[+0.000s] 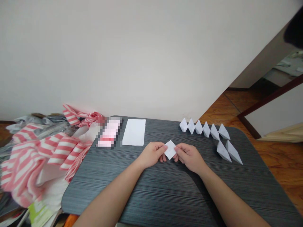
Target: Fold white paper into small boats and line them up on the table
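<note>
Left hand and right hand are pinching the paper diamond from either side, its long axis seemingly facing the worktop's far edge.

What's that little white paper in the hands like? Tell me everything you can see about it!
The little white paper is turned like a diamond, one corner pointing up in the picture and one down. It looks flat, plain and smooth, with a faint mark near its middle that's too small to make out. The left hand pinches it by the left corner and the right hand by the right one. It's over the dark table; I can't tell how many layers it has.
</note>
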Demonstrator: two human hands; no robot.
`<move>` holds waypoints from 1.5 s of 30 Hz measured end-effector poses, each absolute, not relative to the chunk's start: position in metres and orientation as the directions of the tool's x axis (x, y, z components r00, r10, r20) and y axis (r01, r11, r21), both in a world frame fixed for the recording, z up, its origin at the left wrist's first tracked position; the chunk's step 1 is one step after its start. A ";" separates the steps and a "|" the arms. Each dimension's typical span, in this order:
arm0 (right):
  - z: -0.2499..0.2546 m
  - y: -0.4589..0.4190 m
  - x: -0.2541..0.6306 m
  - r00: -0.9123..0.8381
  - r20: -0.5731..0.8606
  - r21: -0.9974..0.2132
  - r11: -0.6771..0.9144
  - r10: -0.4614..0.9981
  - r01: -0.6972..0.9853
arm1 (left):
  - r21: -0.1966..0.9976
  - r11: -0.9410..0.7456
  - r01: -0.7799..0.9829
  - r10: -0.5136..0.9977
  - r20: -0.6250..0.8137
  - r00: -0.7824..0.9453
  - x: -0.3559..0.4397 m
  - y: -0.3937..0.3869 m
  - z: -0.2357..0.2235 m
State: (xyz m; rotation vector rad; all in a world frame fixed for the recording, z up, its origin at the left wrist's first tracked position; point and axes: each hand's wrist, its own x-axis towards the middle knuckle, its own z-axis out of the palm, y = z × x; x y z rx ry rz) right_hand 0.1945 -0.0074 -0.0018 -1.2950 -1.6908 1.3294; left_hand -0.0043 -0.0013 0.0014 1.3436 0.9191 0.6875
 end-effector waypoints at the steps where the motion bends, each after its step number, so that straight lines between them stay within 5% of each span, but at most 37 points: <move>1: -0.002 -0.007 0.194 -0.319 -0.094 -0.950 0.011 0.943 0.313 | 0.988 0.129 0.089 0.856 -0.156 0.493 -0.004 -0.001 0.001; 37: -0.007 -0.009 0.192 -0.408 -0.066 -0.965 0.046 0.911 0.258 | 0.986 0.112 0.125 0.865 -0.159 0.477 -0.003 -0.003 0.005; 45: -0.004 -0.008 0.193 -0.448 0.143 -0.923 0.282 0.882 0.260 | 0.986 0.141 0.091 0.877 -0.167 0.450 -0.006 0.000 0.007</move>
